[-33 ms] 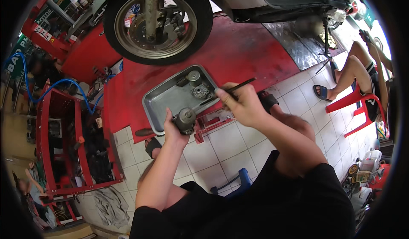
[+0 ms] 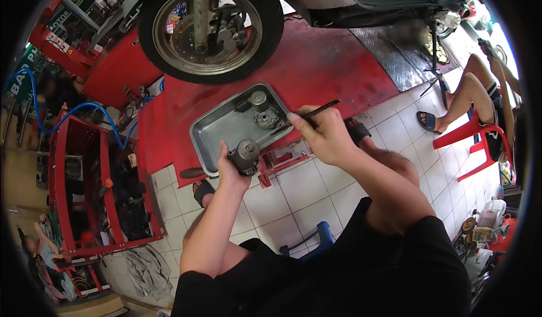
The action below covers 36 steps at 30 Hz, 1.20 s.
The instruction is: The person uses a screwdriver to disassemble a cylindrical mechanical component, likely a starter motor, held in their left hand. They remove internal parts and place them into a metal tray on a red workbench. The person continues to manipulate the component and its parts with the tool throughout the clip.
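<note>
The work in hand looks like tending a grey metal housing, which the left hand grips at the near edge of the tray while the right hand pinches a slim dark tool; a move between them calls for a steady left grip. Inside the tray lie a round-topped canister and a round metal piece, on the red platform below a motorbike's tyre. The tray's near rim seems the closest obstacle to the tool.
</note>
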{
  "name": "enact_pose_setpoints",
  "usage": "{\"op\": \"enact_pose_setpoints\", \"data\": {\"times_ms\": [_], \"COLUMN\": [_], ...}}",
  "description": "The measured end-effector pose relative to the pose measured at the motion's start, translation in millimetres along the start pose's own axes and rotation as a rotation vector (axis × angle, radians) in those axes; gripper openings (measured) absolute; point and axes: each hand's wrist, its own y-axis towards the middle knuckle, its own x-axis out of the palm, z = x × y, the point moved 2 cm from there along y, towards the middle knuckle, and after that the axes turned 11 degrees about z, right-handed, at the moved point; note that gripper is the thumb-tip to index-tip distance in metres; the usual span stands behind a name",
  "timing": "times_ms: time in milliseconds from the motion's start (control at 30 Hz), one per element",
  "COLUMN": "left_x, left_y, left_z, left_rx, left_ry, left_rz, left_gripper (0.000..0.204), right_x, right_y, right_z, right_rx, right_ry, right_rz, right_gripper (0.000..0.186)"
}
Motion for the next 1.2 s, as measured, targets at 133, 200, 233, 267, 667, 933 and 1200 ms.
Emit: {"op": "enact_pose_setpoints", "data": {"times_ms": [133,200,233,267,667,933,1200], "left_x": [-3,4,6,7,-18,-28,-23], "left_y": [5,5,6,7,42,55,52], "left_z": [-2,-1,0,3,51,52,53], "left_rx": [0.041,0.071,0.086,0.097,0.565,0.682,0.537], "left_ry": [0.006,0.027,0.039,0.03,0.028,0.11,-0.022], "left_rz": [0.074,0.1,0.113,0.1,0.455,0.571,0.485], "left_gripper": [0.071,0.069,0.068,0.063,0.042,0.035,0.034], "right_x": [6,5,4,2,-3,-9,-10], "right_y": [-10,-14,-15,-15,-8,-12,-14], "right_z": [8,11,10,7,5,1,4], "right_rx": [-0.336,-0.276,-0.246,-0.195,-0.22,-0.217,-0.228], "right_ry": [-0.15,-0.234,-0.274,-0.351,-0.308,-0.319,-0.335], "right_rz": [0.01,-0.124,-0.19,-0.262,-0.241,-0.265,-0.293], "right_gripper": [0.027,0.029,0.031,0.032,0.03,0.028,0.029]}}
